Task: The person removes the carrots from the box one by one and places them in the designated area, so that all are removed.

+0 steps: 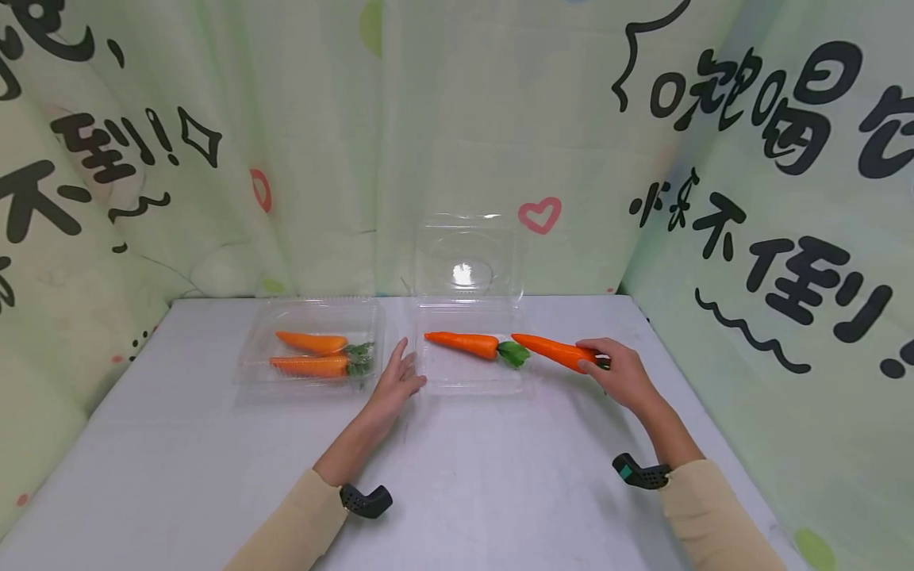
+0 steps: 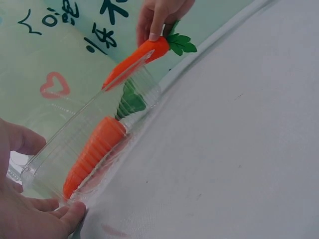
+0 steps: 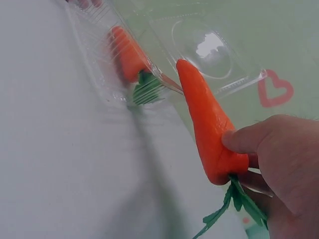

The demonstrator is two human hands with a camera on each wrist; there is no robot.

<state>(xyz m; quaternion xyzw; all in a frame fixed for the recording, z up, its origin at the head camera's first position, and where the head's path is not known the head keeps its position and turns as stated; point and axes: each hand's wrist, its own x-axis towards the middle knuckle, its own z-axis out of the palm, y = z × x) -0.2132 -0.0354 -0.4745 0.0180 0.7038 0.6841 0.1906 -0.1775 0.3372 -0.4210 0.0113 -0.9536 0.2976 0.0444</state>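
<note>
Thumb and fingers of my right hand (image 1: pixel 616 371) pinch a carrot (image 1: pixel 550 349) near its leafy end. Its tip points left, at the right rim of an open clear plastic box (image 1: pixel 471 382). Inside that box lies another carrot (image 1: pixel 464 342), green leaves toward the right. My left hand (image 1: pixel 394 387) is at the box's left side, fingers spread and fairly straight; in the left wrist view its fingertips (image 2: pixel 74 213) are right at the box's end. The held carrot (image 3: pixel 209 129) is raised above the table in the right wrist view.
Left of my left hand stands a second clear plastic box (image 1: pixel 257 373) with two carrots (image 1: pixel 310 365) in it. The open box's lid (image 1: pixel 446 238) stands up at the back, before a printed curtain (image 1: pixel 307 143). A white table (image 1: pixel 214 476) carries everything.
</note>
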